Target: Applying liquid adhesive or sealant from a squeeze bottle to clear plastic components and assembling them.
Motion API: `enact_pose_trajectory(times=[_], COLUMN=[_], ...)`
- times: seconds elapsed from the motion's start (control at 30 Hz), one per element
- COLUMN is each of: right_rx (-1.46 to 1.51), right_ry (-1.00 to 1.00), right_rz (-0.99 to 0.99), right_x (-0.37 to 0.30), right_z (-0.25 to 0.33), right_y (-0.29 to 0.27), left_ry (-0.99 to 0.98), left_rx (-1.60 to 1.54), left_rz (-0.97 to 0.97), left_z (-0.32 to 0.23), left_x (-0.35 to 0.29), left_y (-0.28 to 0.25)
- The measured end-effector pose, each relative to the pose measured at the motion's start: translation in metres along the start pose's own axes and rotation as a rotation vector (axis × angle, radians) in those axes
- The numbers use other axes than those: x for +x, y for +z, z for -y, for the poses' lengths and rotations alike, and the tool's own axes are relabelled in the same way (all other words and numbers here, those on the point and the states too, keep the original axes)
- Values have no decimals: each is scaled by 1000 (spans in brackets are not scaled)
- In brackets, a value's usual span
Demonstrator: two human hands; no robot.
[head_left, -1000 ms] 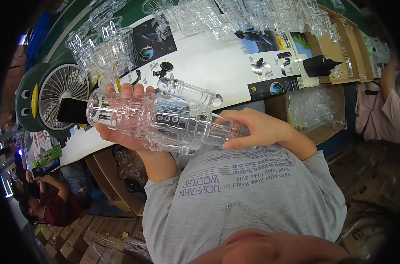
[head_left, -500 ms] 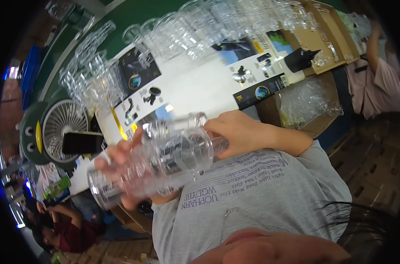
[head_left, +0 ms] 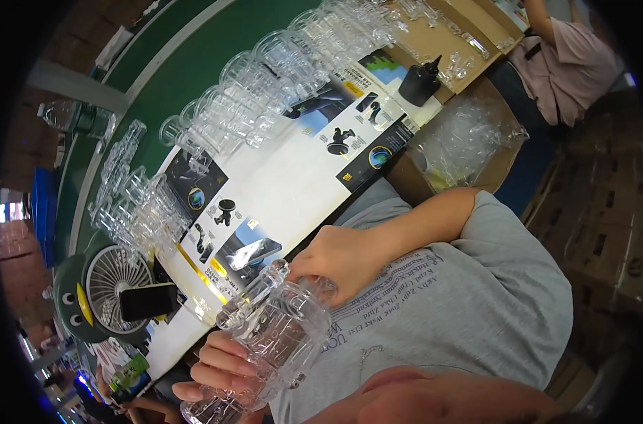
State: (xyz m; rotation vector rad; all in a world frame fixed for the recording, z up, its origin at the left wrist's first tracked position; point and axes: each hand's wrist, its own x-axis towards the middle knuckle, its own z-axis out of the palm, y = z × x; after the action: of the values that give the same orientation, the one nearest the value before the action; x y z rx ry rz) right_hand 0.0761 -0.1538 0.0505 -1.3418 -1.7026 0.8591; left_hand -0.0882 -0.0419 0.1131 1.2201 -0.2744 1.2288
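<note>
A clear, cylindrical glass vessel (head_left: 275,339) with a narrower tube along its side is held tilted in front of my chest. My left hand (head_left: 222,364) has its fingers wrapped round the lower, flared end. My right hand (head_left: 343,261) is closed at the upper end, its fingers curled round a narrow clear part there. What exactly those fingertips press on is partly hidden. Just beyond the vessel lies a printed white cardboard sheet (head_left: 265,201) covering the bench.
Rows of clear glass vessels (head_left: 265,78) stand along the far side, more (head_left: 141,212) at the left. A green fan (head_left: 95,293) with a phone (head_left: 148,302) is at left. A black squeeze bottle (head_left: 420,83), a cardboard tray (head_left: 477,28) and a bag-lined box (head_left: 470,138) are right. Another person's arm (head_left: 539,21) shows beyond.
The vessel and both hands have shifted lower in the picture, and the vessel is tilted more steeply. The whole view has also turned. Both hands keep their hold.
</note>
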Motion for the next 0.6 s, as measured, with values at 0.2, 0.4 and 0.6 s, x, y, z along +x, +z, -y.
enact_pose_trajectory(times=[0.2,0.4,0.6], right_rx=[6,-309,-765], right_ry=[40,84,-22], right_rz=[2,-105,-400], right_x=[1,-7,-18], right_z=[-2,14,33], right_y=[-8,-49,-93], left_ry=[-88,90,-63], left_rx=[-94,-16,-176], left_rz=[148,-300,105], left_z=[5,41,55], left_x=[9,-4,-17], left_y=[-21,-12,-60])
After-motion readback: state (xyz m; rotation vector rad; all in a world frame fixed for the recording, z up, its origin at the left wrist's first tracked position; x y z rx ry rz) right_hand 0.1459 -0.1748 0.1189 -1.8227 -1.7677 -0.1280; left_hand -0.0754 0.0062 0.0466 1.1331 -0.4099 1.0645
